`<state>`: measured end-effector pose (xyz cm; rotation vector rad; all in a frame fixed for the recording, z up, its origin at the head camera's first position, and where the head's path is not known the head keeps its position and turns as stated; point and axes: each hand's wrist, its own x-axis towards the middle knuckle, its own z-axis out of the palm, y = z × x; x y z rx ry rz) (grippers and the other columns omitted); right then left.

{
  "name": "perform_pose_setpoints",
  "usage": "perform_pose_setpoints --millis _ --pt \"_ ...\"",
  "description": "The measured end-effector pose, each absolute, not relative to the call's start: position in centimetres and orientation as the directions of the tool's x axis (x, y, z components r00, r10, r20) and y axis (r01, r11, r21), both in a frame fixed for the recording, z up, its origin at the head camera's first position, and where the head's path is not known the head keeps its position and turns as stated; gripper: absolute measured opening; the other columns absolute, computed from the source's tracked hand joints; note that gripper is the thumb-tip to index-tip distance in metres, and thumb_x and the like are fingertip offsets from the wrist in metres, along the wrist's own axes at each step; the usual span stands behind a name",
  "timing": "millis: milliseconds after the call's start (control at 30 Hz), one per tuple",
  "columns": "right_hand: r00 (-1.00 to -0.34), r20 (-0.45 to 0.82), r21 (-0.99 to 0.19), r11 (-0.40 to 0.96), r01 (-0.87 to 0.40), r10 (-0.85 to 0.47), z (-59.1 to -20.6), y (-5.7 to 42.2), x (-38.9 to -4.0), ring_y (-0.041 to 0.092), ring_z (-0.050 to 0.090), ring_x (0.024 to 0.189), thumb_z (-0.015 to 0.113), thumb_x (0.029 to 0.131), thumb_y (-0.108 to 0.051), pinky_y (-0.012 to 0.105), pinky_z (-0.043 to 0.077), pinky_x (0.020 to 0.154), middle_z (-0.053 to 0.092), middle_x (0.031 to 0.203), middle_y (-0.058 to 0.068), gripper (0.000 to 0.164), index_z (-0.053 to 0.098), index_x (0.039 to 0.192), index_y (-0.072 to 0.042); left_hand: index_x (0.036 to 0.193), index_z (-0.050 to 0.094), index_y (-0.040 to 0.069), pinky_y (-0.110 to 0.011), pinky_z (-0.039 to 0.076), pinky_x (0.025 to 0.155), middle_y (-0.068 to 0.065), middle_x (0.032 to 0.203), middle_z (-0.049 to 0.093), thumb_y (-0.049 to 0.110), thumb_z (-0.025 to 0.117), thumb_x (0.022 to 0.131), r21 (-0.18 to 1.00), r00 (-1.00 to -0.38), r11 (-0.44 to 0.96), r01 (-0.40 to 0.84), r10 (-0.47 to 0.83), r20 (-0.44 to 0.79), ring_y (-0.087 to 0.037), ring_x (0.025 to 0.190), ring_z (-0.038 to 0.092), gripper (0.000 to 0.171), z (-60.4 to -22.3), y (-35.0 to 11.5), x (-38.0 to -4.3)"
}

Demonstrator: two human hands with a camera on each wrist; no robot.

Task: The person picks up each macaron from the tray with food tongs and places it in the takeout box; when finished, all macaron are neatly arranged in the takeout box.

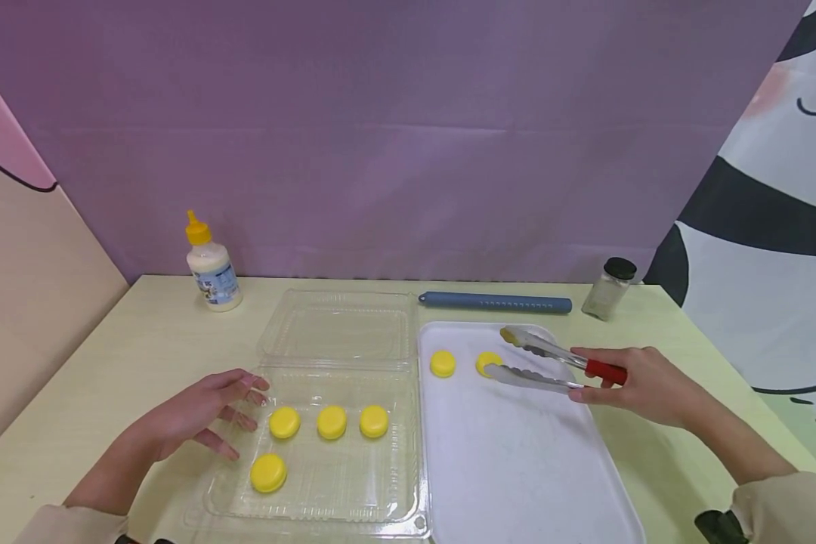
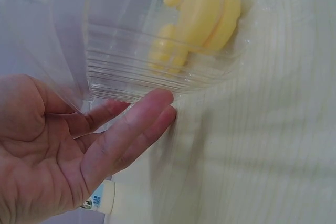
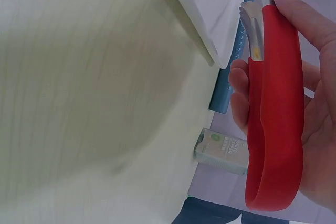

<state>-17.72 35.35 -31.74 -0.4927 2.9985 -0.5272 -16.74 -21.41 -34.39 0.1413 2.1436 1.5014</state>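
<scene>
Yellow macarons (image 1: 332, 422) lie in two places as we look from the head view: four in the clear plastic container (image 1: 343, 480), three in a row with one nearer us at the left, and two on the white tray (image 1: 517, 461) beside it. Our right hand (image 1: 642, 387) grips the red-handled tongs (image 1: 551, 350), whose spread arms reach over the right-hand macaron on the tray; whether they touch it we cannot tell. Our left hand (image 1: 200, 412) holds nothing, its fingers loosely spread at the container's left edge. A blue bar (image 1: 495, 303), a jar (image 1: 607, 291) and a yellow-capped bottle (image 1: 215, 278) stand or lie toward the back of the table (image 1: 136, 340).

In the left wrist view, we see relaxed fingers by the container's ridged wall, macarons showing through.

In the right wrist view, our fingers and thumb wrap the red handles.
</scene>
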Motion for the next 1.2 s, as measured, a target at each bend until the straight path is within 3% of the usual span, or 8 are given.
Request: perform_pose_setpoints --millis 867,1200 --pt "-0.950 0.043 -0.311 0.899 -0.307 -0.309 -33.2 33.5 -17.6 0.010 0.039 0.062 0.084 0.080 -0.049 0.025 0.032 0.053 0.048 0.068 -0.008 0.071 0.066 0.135 -0.006 0.141 0.045 -0.005 -0.049 0.062 0.071 -0.024 0.137 0.052 0.025 0.038 0.111 0.902 -0.861 0.379 -0.204 0.369 -0.350 -0.030 0.106 0.062 0.043 -34.3 -21.4 -16.7" --pt "-0.951 0.085 -0.301 0.903 -0.308 -0.297 -33.3 33.2 -17.1 0.009 0.038 0.058 0.084 0.080 -0.047 0.024 0.031 0.051 0.046 0.062 -0.009 0.064 0.070 0.131 -0.010 0.142 0.044 -0.004 -0.049 0.062 0.071 -0.024 0.138 0.051 0.025 0.038 0.111 0.903 -0.861 0.379 -0.204 0.370 -0.350 -0.030 0.107 0.062 0.043 -34.4 -21.5 -16.8"
